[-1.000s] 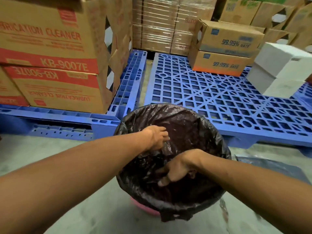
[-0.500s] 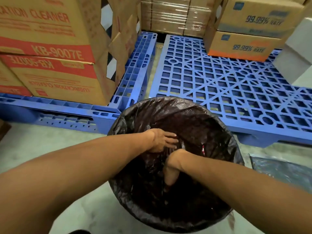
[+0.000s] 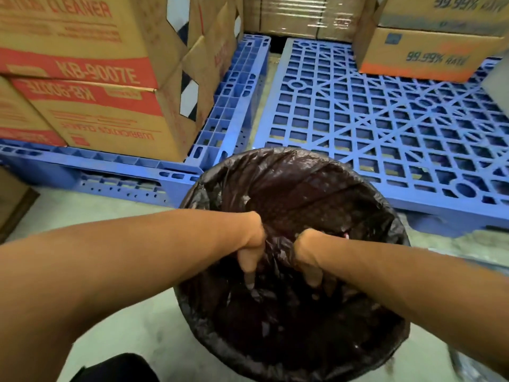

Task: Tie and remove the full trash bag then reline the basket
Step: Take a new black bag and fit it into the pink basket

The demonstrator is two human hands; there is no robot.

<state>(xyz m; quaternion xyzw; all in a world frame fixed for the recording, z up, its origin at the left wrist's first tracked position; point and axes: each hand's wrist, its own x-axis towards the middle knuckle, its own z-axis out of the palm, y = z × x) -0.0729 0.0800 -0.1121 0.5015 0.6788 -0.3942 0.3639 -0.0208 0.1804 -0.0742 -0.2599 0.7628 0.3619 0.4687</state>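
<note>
- Trash bag (image 3: 303,194), black plastic, lines a round basket on the concrete floor (image 3: 115,213), its edge folded over the rim all round; basket itself hidden.
- Left hand (image 3: 252,244) and right hand (image 3: 307,249) reach inside, side by side near centre, fingers curled down into bunched plastic; each appears closed on a fold.
- Judged purpose: pressing the liner down so it seats; relining seems nearly done.
- Blue pallets (image 3: 371,119) just behind; cardboard cartons (image 3: 91,78) stacked on the left one.
</note>
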